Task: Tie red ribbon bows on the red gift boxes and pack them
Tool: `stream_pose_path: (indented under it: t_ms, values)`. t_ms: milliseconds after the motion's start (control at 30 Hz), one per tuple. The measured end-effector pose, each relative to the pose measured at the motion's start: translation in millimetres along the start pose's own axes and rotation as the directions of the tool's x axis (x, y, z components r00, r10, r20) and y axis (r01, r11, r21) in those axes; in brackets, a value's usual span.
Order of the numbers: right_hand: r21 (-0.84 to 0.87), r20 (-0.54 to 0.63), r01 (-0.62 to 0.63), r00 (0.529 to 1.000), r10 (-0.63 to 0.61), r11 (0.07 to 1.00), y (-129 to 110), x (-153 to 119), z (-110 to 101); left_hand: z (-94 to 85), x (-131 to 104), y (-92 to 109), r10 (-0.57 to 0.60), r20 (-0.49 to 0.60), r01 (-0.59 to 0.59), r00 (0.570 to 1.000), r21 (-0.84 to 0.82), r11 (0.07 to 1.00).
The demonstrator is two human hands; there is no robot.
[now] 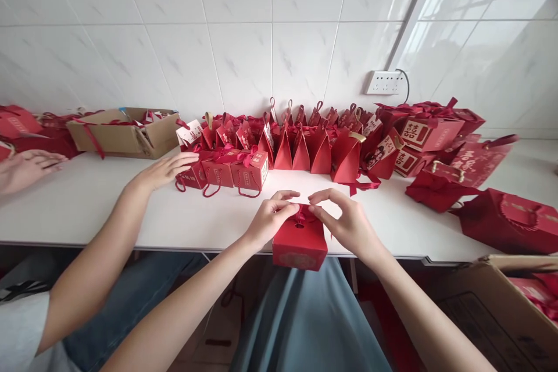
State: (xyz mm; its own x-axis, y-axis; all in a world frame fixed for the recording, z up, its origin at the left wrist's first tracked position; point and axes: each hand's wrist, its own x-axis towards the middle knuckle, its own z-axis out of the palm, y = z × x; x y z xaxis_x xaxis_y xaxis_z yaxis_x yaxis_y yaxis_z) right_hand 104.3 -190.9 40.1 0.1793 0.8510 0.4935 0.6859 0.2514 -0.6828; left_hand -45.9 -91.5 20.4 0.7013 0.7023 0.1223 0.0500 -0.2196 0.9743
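A red gift box (300, 244) sits at the table's front edge, its near side reaching over the edge. A small dark red ribbon bow (300, 218) shows at its top. My left hand (275, 215) is at the left of the bow, thumb and fingers pinched close together at the ribbon. My right hand (342, 218) is on the other side, its thumb and index finger curled in at the bow's right end. The ribbon ends between the fingertips are too small to make out fully.
A co-worker's hand (168, 170) touches three red boxes (219, 173) at left. Behind stand several triangular red boxes (319, 151). A cardboard box (117, 136) is back left, another (483, 302) lower right. Red boxes (431, 133) are piled at right.
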Motion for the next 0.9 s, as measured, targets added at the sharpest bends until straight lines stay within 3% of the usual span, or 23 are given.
stream_pose_path:
  t_ms: [133,233,400,600,733,900]
  values:
    - [-0.29,-0.022,0.203,0.976,-0.218,0.935,-6.0,-10.8,0.4,0.1,-1.9,1.0,-0.002,-0.004,0.002,1.0,-0.015,1.0]
    - [-0.413,-0.041,0.252,0.955,-0.294,0.875,-8.3,-14.0,5.3,0.2,-2.4,1.8,0.003,0.015,-0.003,1.0,-0.012,1.0]
    - [-0.467,-0.041,0.32,0.923,-0.382,0.824,-6.8,-10.9,10.9,-2.8,-3.1,2.7,-0.004,0.016,0.003,1.0,0.029,1.0]
    - [-0.538,-0.011,0.354,0.904,-0.427,0.764,-3.6,-7.5,5.5,-17.9,-5.0,13.7,0.091,0.004,-0.088,0.996,0.282,0.955]
    - [-0.592,0.108,0.466,0.854,-0.508,0.657,-2.9,-9.2,-3.7,-23.8,-15.1,24.9,0.152,-0.037,-0.118,0.988,0.463,0.878]
    - [-0.607,0.238,0.584,0.78,-0.578,0.539,-4.6,-9.8,-11.0,-14.4,-34.8,27.5,0.214,-0.129,-0.104,0.968,0.572,0.813]
